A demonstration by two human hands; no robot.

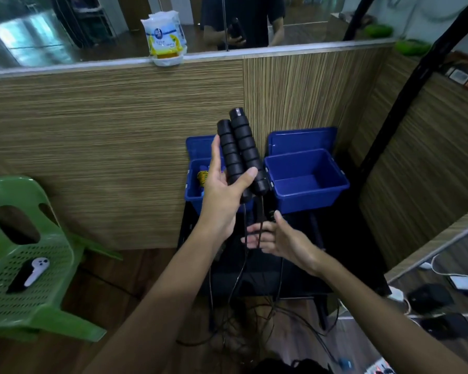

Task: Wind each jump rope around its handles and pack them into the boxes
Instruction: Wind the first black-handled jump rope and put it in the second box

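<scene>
My left hand (222, 190) holds the two black foam handles (239, 152) of a jump rope side by side, upright, thumb across the front. Their thin black cords (245, 255) hang down to a loose tangle on the floor. My right hand (276, 236) is below the handles, fingers straight, with one cord running across its fingers. Behind stand two blue boxes with lids raised: the right box (308, 182) shows a bare bottom, the left box (193, 184) holds a yellow wound rope (202, 177) and is partly hidden by my left hand.
The boxes sit on a dark stand (303, 265) against a wood-grain partition. A green plastic chair (30, 279) at the left carries a white controller. Cables and chargers lie on the floor at the right. A packet rests on the partition ledge.
</scene>
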